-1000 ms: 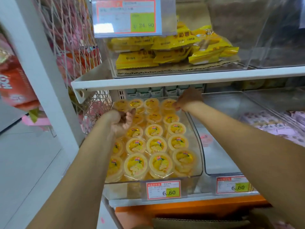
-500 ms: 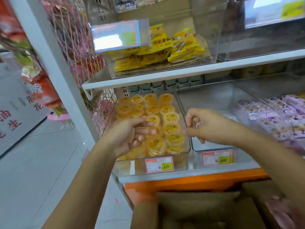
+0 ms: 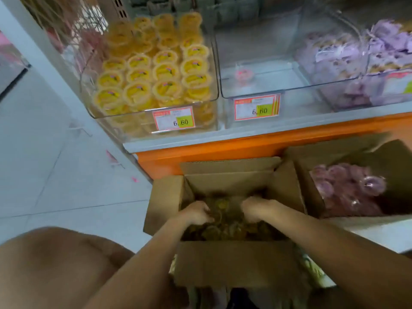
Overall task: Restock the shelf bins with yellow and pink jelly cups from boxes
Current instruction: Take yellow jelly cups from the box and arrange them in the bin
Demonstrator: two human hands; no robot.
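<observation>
The left bin (image 3: 207,102) stood packed with yellow jelly cups (image 3: 153,70); the middle bin (image 3: 278,81) held one pink cup (image 3: 244,74). Below, the left hand (image 3: 197,211) and right hand (image 3: 254,208) dug into an open box (image 3: 231,268) of yellow cups, their grip too blurred to tell. The right box (image 3: 392,152) held pink cups (image 3: 347,188).

The middle bin (image 3: 274,80) at upper centre is open-topped with room inside; yellow cups (image 3: 156,72) fill the left bin (image 3: 111,128) beside it. Raised flaps (image 3: 229,167) wall the box (image 3: 234,270) at lower centre.
</observation>
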